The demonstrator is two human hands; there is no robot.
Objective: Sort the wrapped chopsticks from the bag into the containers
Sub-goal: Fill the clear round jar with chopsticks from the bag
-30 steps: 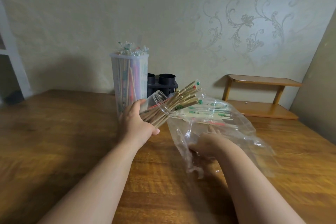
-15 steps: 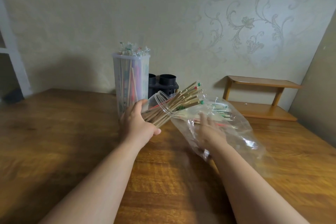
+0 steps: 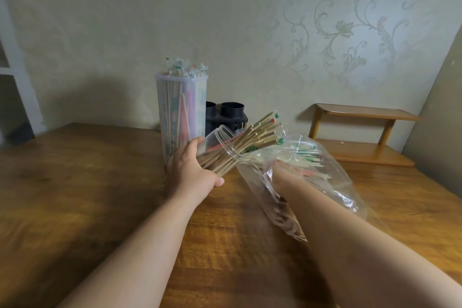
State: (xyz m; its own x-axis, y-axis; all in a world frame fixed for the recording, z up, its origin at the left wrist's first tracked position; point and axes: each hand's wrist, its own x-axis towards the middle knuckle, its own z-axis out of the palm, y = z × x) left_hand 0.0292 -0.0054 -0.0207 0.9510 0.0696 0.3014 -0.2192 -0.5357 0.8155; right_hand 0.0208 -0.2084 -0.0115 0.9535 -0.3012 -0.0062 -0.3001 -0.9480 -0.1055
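– On the wooden table (image 3: 75, 182), head view, what is hard to make out?
– Mostly the right hand (image 3: 282, 172). It sits inside the clear plastic bag (image 3: 345, 187), blurred behind creased film, so I cannot tell whether it pinches anything. Loose wrapped chopsticks (image 3: 305, 157) lie in the bag at its 1 o'clock.
– And the other?
– The left hand (image 3: 190, 170) wraps fingers and thumb round a tilted clear container (image 3: 222, 137), whose mouth points toward 2 o'clock. A bundle of chopsticks (image 3: 255, 137) juts out over the bag.
– Around them?
– At the left hand's 12 o'clock a tall full container (image 3: 180, 112) stands upright, partly hiding a black holder (image 3: 231, 115) at its 3 o'clock. A low wooden shelf (image 3: 362, 137) sits by the wall at the bag's 1 o'clock.
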